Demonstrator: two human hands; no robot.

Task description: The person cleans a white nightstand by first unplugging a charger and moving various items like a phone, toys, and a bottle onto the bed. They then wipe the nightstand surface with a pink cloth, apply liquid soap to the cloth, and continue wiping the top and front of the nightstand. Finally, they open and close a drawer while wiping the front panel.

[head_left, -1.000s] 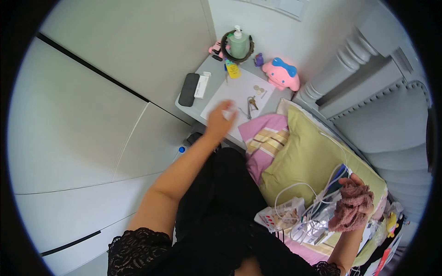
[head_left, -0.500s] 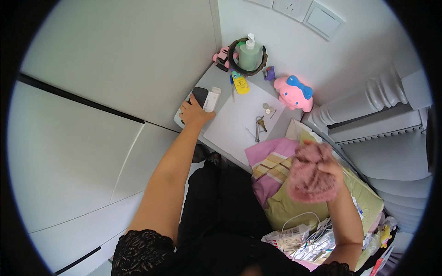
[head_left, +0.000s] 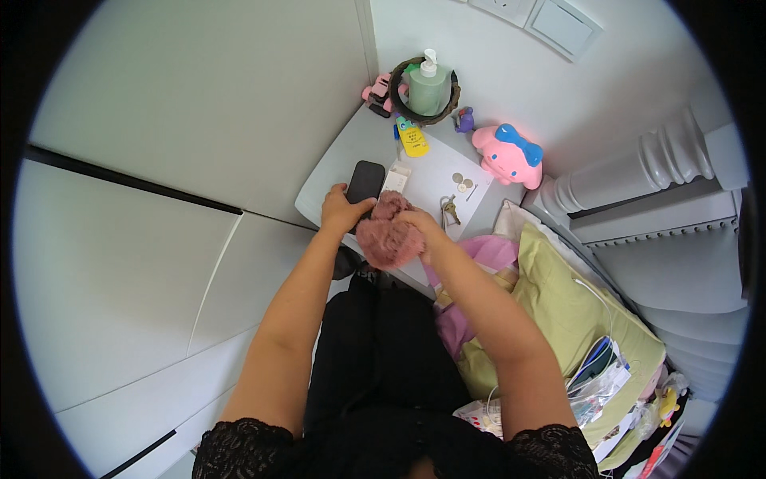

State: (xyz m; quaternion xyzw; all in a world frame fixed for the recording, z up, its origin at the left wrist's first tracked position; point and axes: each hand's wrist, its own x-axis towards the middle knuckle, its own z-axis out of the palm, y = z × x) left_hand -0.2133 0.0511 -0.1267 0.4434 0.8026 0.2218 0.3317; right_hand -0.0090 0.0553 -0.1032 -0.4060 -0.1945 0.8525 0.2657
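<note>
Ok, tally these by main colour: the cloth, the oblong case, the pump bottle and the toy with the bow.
Pink: 2, the cloth in the right hand and the toy with the bow
Black or dark grey: 1, the oblong case in the left hand
Pale green: 1, the pump bottle
Total: 4

Dark print marked the yellow tag [head_left: 414, 142] on the worktop [head_left: 331, 172], and faint marks the small white box [head_left: 396, 177]; neither could be read clearly.
</note>
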